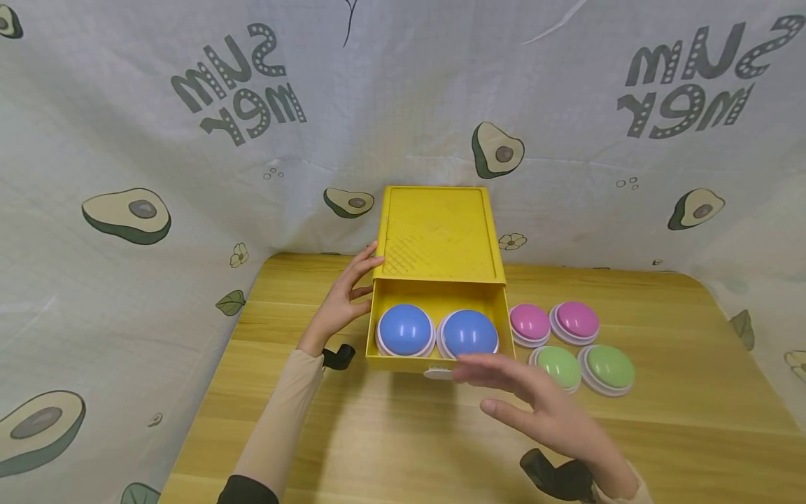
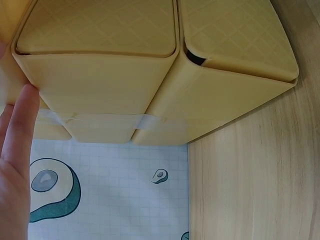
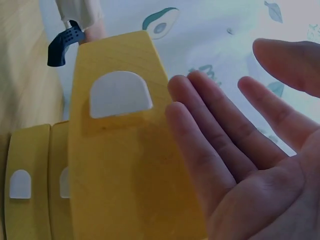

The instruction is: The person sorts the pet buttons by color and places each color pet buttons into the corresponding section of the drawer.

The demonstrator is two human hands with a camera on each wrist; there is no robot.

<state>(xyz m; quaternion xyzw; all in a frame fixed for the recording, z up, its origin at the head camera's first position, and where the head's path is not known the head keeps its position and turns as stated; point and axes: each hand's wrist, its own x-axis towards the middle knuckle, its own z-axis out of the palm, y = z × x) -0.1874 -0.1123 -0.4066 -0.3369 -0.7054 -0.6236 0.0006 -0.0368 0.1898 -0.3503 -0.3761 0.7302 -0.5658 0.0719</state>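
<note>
A yellow drawer cabinet (image 1: pixel 441 231) stands at the back of the table, and its top drawer (image 1: pixel 393 363) is pulled out. Side by side in that drawer sit two blue domes, one on the left (image 1: pixel 406 329) and one on the right (image 1: pixel 469 332), each on a white base. My left hand (image 1: pixel 343 301) rests against the cabinet's left side, fingers extended. Just in front of the drawer hovers my right hand (image 1: pixel 544 409), fingers nearly straight and thumb apart, holding nothing. Its fingertips are close to the white drawer handle (image 3: pixel 120 95); whether they touch the drawer front is unclear.
Two pink domes (image 1: pixel 578 320) and two green domes (image 1: pixel 609 367) with white bases lie on the wooden table (image 1: pixel 390 448) right of the cabinet. Lower drawers (image 3: pixel 29 215) show in the right wrist view. Behind hangs an avocado-printed sheet (image 1: pixel 409 91).
</note>
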